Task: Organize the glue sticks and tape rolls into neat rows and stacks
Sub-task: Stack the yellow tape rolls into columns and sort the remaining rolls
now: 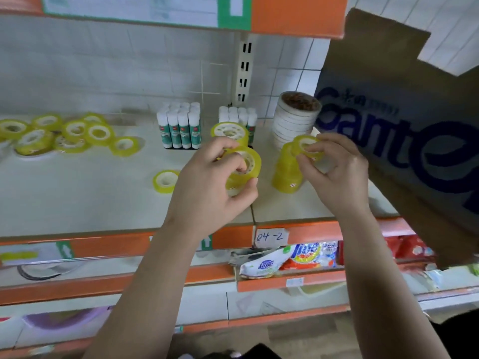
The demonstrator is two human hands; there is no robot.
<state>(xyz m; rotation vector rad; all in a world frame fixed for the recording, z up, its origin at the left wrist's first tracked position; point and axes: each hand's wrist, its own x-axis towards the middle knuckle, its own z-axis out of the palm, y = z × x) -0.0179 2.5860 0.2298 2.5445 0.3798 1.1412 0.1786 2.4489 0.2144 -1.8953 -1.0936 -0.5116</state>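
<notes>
Your left hand (207, 185) curls its fingers round a yellow tape roll (248, 161); your right hand (337, 174) pinches a second roll (304, 145), with the tape stack (286, 177) just below those fingertips.

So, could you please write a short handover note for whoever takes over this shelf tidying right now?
Left grip holds a yellow tape roll, perhaps two.
Right grip pinches a second roll at the top of the yellow stack.
Done: glue sticks upright in two blocks; white tape stack; rear yellow stack.
Left: the loose roll and the scattered rolls at the shelf's left end, plus both held rolls.
</notes>
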